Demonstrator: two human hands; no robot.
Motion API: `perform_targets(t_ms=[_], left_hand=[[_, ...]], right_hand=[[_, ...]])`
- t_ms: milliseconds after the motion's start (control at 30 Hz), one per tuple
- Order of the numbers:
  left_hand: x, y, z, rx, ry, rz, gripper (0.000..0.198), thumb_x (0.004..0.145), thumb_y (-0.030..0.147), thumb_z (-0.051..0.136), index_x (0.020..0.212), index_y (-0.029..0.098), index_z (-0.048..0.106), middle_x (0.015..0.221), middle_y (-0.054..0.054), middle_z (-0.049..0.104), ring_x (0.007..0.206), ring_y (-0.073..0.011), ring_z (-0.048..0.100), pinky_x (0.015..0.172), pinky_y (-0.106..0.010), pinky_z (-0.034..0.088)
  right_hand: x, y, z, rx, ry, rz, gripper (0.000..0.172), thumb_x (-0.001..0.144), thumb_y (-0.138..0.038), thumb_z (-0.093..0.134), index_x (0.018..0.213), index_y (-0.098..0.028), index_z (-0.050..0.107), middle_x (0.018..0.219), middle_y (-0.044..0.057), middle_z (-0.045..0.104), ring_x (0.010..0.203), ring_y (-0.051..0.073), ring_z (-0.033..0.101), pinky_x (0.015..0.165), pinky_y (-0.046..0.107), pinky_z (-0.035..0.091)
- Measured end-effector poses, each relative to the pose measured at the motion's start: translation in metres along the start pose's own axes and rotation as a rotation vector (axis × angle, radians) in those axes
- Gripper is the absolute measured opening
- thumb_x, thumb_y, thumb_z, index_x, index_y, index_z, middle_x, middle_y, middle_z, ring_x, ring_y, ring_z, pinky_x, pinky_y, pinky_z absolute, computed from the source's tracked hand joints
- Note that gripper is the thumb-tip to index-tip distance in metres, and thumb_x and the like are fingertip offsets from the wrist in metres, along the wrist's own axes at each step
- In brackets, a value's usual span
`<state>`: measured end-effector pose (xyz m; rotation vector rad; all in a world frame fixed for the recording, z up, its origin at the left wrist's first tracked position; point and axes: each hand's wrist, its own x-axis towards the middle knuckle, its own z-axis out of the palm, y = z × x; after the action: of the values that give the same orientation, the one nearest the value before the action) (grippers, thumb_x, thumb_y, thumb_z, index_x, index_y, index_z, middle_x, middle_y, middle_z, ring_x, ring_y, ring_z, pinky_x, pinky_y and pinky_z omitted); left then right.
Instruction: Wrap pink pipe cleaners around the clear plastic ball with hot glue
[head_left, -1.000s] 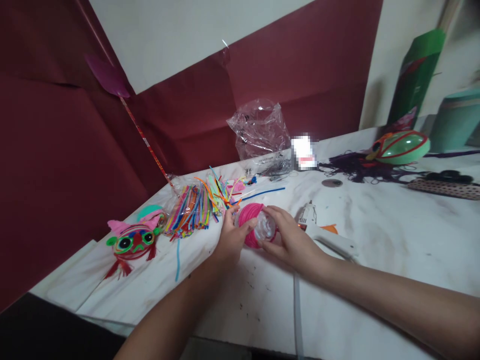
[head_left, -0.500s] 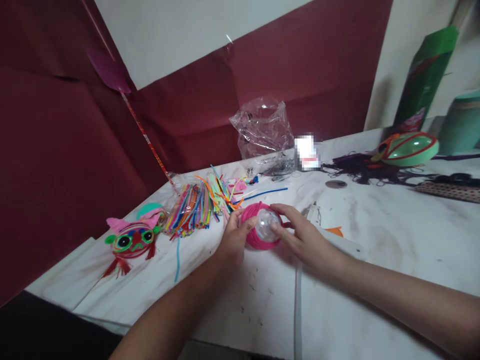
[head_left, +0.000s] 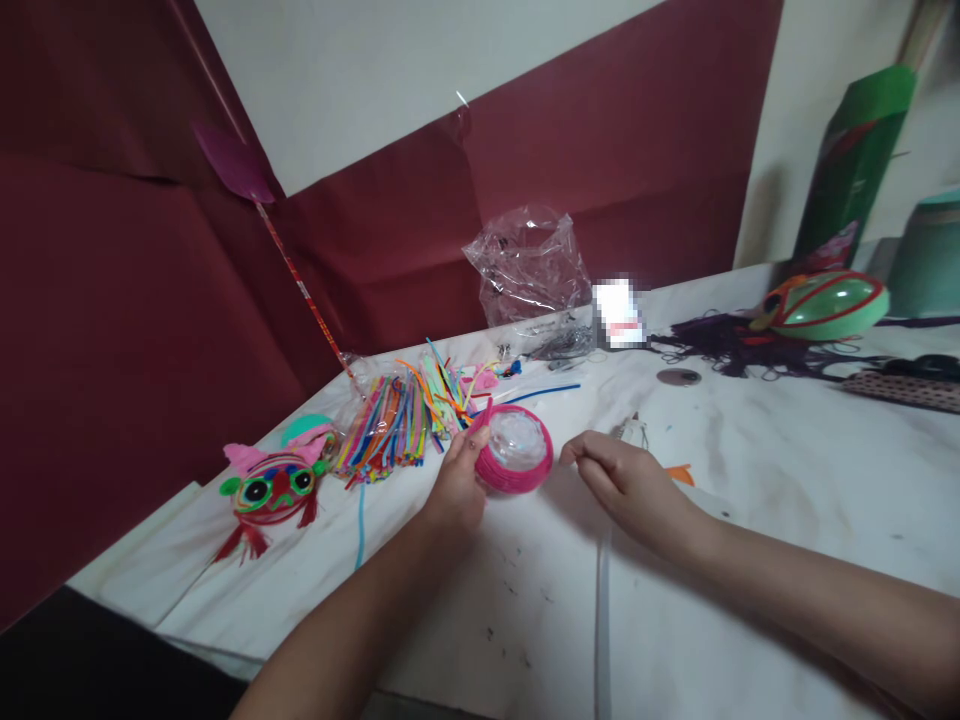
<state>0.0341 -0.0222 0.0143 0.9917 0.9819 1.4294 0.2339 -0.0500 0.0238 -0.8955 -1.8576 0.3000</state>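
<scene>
A clear round piece wrapped round its rim with pink cord [head_left: 516, 480] is raised over the white table. My left hand [head_left: 461, 475] grips its left side, thumb on the rim. Just right of it, apart from it, my right hand [head_left: 611, 470] has its fingers curled in; whether they pinch something thin cannot be made out. Behind my right hand lies a glue gun [head_left: 634, 430] with an orange part [head_left: 681, 474]. Colourful pipe cleaners [head_left: 390, 425] lie in a bundle to the left of my left hand.
A decorated animal face [head_left: 277, 490] sits at the left. At the back are a crumpled clear bag [head_left: 532, 270] and a blurred bright object [head_left: 619, 315]. A green lantern-like piece [head_left: 832, 305] with purple threads [head_left: 720, 340] lies at the right. The near table edge [head_left: 420, 700] crosses the bottom.
My right hand has come off the pink-wrapped piece and moved right, its fingers curling in. The piece has tilted and stays in my left hand. The view has shifted slightly.
</scene>
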Motion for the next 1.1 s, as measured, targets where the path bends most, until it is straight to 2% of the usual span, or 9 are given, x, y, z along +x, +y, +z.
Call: perform_targets(t_ms=[100, 267, 433, 600, 667, 800, 867, 1000, 1100], left_hand=[[-0.001, 0.002, 0.002, -0.002, -0.009, -0.004, 0.05, 0.072, 0.052, 0.072, 0.108, 0.02, 0.059, 0.095, -0.006, 0.072, 0.089, -0.0254, 0.069, 0.074, -0.035, 0.053], [-0.01, 0.003, 0.01, -0.028, 0.005, 0.047, 0.051, 0.069, 0.042, 0.077, 0.11, 0.02, 0.054, 0.101, -0.005, 0.07, 0.095, -0.0214, 0.067, 0.085, -0.034, 0.051], [-0.017, 0.004, 0.015, 0.004, -0.04, 0.103, 0.054, 0.069, 0.041, 0.078, 0.111, 0.019, 0.054, 0.103, -0.007, 0.068, 0.097, -0.0222, 0.065, 0.088, -0.035, 0.05], [-0.016, 0.007, 0.014, -0.006, -0.098, 0.113, 0.058, 0.066, 0.042, 0.077, 0.113, 0.018, 0.052, 0.107, -0.009, 0.067, 0.1, -0.0258, 0.065, 0.088, -0.037, 0.05], [-0.015, 0.007, 0.011, 0.033, -0.102, 0.119, 0.061, 0.064, 0.041, 0.078, 0.114, 0.019, 0.05, 0.113, -0.01, 0.065, 0.104, -0.0261, 0.063, 0.09, -0.037, 0.049], [-0.014, 0.006, 0.007, 0.242, -0.075, 0.226, 0.069, 0.058, 0.035, 0.082, 0.117, 0.021, 0.05, 0.12, -0.009, 0.058, 0.107, -0.0259, 0.059, 0.094, -0.037, 0.046], [-0.015, 0.004, 0.006, 0.343, -0.078, 0.277, 0.072, 0.054, 0.034, 0.083, 0.117, 0.021, 0.051, 0.12, -0.01, 0.056, 0.109, -0.0276, 0.057, 0.095, -0.038, 0.045], [-0.015, 0.001, 0.005, 0.452, -0.121, 0.301, 0.078, 0.052, 0.035, 0.084, 0.12, 0.019, 0.05, 0.12, -0.012, 0.056, 0.112, -0.0318, 0.055, 0.097, -0.043, 0.043], [-0.014, -0.001, 0.004, 0.537, -0.157, 0.314, 0.081, 0.054, 0.037, 0.082, 0.125, 0.018, 0.048, 0.126, -0.014, 0.053, 0.12, -0.035, 0.051, 0.103, -0.046, 0.04]], right_hand=[[-0.005, -0.005, 0.002, -0.009, -0.059, -0.109, 0.026, 0.087, -0.015, 0.04, 0.087, -0.022, 0.065, 0.075, 0.005, 0.071, 0.068, 0.019, 0.067, 0.061, 0.03, 0.051], [-0.015, -0.006, 0.012, -0.196, -0.174, -0.469, 0.04, 0.094, -0.01, 0.036, 0.122, -0.016, 0.064, 0.081, 0.011, 0.071, 0.07, 0.022, 0.063, 0.061, 0.034, 0.051], [-0.021, -0.005, 0.021, -0.312, -0.226, -0.493, 0.043, 0.092, -0.008, 0.04, 0.129, -0.015, 0.061, 0.084, 0.012, 0.072, 0.074, 0.025, 0.064, 0.065, 0.038, 0.053], [-0.02, -0.008, 0.017, -0.247, -0.121, -0.543, 0.037, 0.095, -0.01, 0.037, 0.124, -0.015, 0.058, 0.08, 0.01, 0.071, 0.067, 0.021, 0.063, 0.06, 0.034, 0.051], [-0.017, -0.01, 0.012, -0.192, -0.087, -0.486, 0.031, 0.096, -0.013, 0.038, 0.117, -0.016, 0.06, 0.078, 0.009, 0.07, 0.067, 0.02, 0.063, 0.061, 0.032, 0.052], [-0.011, -0.007, 0.002, -0.031, -0.043, -0.051, 0.02, 0.095, -0.025, 0.042, 0.106, -0.018, 0.057, 0.072, 0.005, 0.067, 0.062, 0.019, 0.064, 0.058, 0.031, 0.052], [-0.009, -0.003, 0.0, 0.026, -0.033, 0.074, 0.022, 0.095, -0.03, 0.042, 0.108, -0.018, 0.055, 0.075, 0.005, 0.068, 0.066, 0.021, 0.065, 0.06, 0.033, 0.053], [-0.008, 0.005, 0.001, 0.06, -0.066, 0.11, 0.021, 0.094, -0.031, 0.041, 0.103, -0.02, 0.056, 0.09, 0.009, 0.072, 0.082, 0.023, 0.068, 0.073, 0.038, 0.055], [-0.01, 0.008, 0.005, 0.081, -0.103, 0.131, 0.019, 0.094, -0.031, 0.043, 0.1, -0.021, 0.057, 0.091, 0.009, 0.073, 0.082, 0.023, 0.068, 0.074, 0.039, 0.054]])
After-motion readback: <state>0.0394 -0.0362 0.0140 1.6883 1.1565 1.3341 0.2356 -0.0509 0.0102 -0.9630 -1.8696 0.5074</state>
